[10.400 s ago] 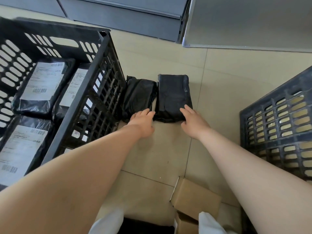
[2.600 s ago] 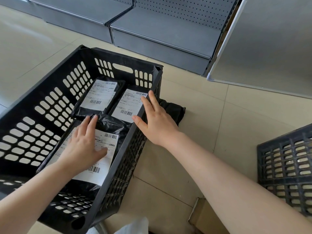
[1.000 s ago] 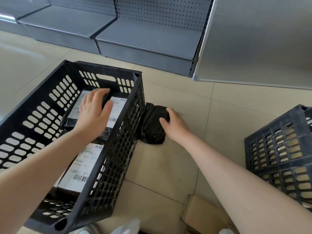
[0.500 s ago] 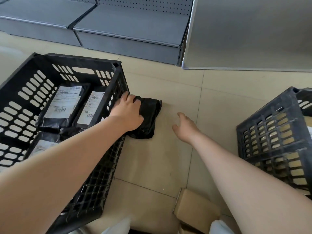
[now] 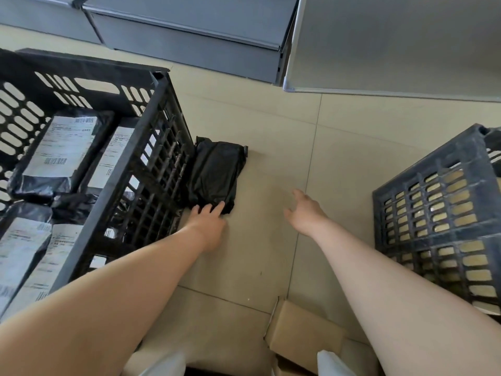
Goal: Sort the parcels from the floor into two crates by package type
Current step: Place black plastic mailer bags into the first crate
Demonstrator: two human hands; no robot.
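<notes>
At centre frame the left hand point(image 5: 207, 221) reaches forward with fingers straight, their tips touching the near edge of a black plastic mailer bag point(image 5: 215, 172) lying on the beige tiled floor point(image 5: 271, 137) against the outer wall of the black slotted plastic crate point(image 5: 151, 147) at left. The right hand point(image 5: 305, 213), right of centre, hovers spread and relaxed, holding nothing, well apart from the bag, with the dark blue lattice crate point(image 5: 439, 213) at the right edge
</notes>
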